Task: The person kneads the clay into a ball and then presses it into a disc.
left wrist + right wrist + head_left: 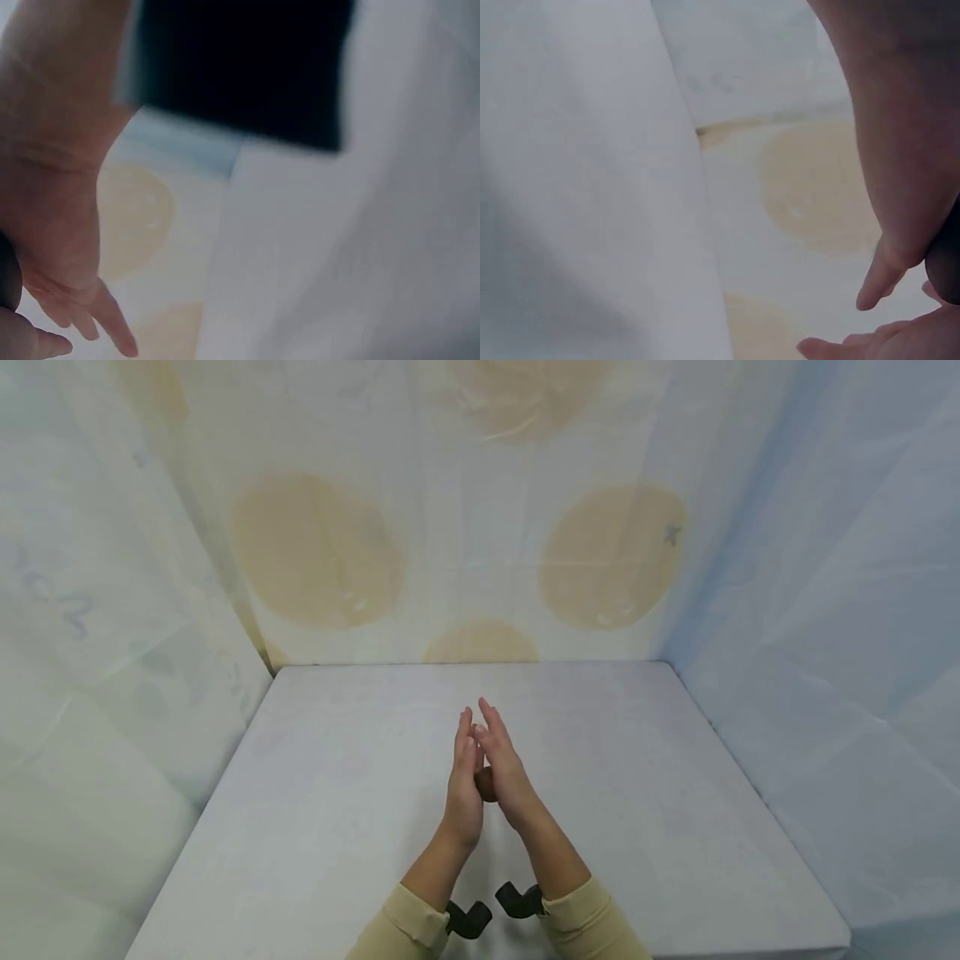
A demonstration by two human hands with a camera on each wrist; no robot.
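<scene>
Pale grey tabletop (315,827) spread out under my forearms, bare where I could see it. Nearest to me were my beige sleeves (405,931), each with a dark camera mount (468,918) strapped at the wrist.

Just beyond them my left hand (463,785) and my right hand (506,772) stood upright above the table, palms turned toward each other, fingers straight and pointing away from me, the fingertips close together. Between the heels of my palms sat a small dark brown lump (485,785), only a sliver of it showing through the gap. My straight palms pressed it from both sides; neither hand curled around it. What the lump was, I could not tell.

From my left wrist the palm (52,225) showed large and blurred, with the dark lump (7,274) at the very edge of the view. From my right wrist the same lump (946,262) peeked out at the right edge beneath my right palm (900,150), my left fingers (855,346) lying below it.

Farther off, the table met a backdrop (465,485) of white sheeting printed with large tan circles (318,552). Pale bluish sheeting (840,610) closed in the right side, and a whitish sheet (97,635) the left.
</scene>
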